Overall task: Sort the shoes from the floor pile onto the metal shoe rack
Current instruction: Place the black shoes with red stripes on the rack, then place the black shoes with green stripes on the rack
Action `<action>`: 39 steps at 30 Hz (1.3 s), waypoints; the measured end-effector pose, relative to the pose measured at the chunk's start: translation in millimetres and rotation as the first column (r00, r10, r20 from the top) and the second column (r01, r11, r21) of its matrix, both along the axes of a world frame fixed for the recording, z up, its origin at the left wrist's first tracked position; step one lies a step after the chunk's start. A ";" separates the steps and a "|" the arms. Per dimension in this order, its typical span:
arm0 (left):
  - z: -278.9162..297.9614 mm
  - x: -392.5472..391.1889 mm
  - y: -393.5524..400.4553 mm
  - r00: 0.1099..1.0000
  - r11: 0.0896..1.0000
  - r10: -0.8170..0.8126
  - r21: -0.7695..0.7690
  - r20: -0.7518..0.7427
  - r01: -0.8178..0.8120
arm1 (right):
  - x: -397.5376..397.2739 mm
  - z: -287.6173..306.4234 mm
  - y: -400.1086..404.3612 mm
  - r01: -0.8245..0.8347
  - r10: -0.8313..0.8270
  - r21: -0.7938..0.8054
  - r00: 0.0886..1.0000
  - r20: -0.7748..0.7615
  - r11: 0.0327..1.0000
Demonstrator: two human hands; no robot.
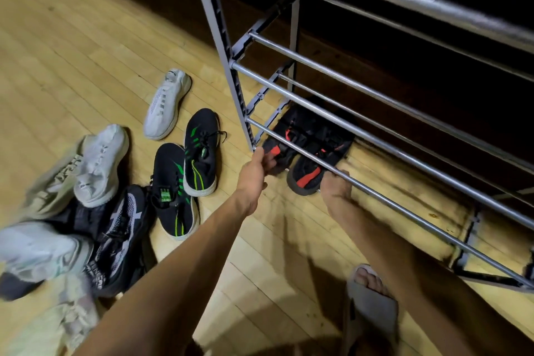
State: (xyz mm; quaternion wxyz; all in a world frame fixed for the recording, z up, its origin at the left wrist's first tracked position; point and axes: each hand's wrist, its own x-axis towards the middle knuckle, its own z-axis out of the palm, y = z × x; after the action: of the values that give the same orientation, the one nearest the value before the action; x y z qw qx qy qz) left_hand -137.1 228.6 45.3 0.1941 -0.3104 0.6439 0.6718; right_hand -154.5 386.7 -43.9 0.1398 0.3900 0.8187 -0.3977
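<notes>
the tall grey metal shoe rack with round silver rails (375, 150) holds just one pair so far: two black sneakers with red-orange accents (306, 150) sit side by side at the left end of the lowest tier, toes pointing out toward the person. the left hand (255, 170) has its grip closed around the toe of the left sneaker of that pair, and the right hand (336, 186) reaches under the front rail to the toe of the other one; its fingers are partly hidden by the rail, so i cannot tell whether that grip is pressed onto the shoe or only resting there. this looks like the last nudge to seat the first pair.

most of the work is left. on the pale wooden plank floor (86, 52) lie a pair of black knit sneakers with green stripes (185, 173), two white sneakers (167, 104) lying apart, a black-and-white patterned sneaker (121, 228), and a blurred heap of pale shoes (43, 248) at the lower left. the upper tiers are bare.
</notes>
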 end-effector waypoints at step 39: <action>123.8 141.6 -352.0 0.913 0.874 0.301 -0.304 -0.275 -0.380 | 28.0 190.7 -256.9 -0.673 0.600 -0.295 0.739 -0.306 0.678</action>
State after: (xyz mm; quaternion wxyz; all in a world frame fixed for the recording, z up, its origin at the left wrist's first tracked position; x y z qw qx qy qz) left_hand 4.5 -123.4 169.1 -0.0586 -0.3732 0.7053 0.5999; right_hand -126.5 129.8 146.8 0.2677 0.0052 0.8167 -0.5111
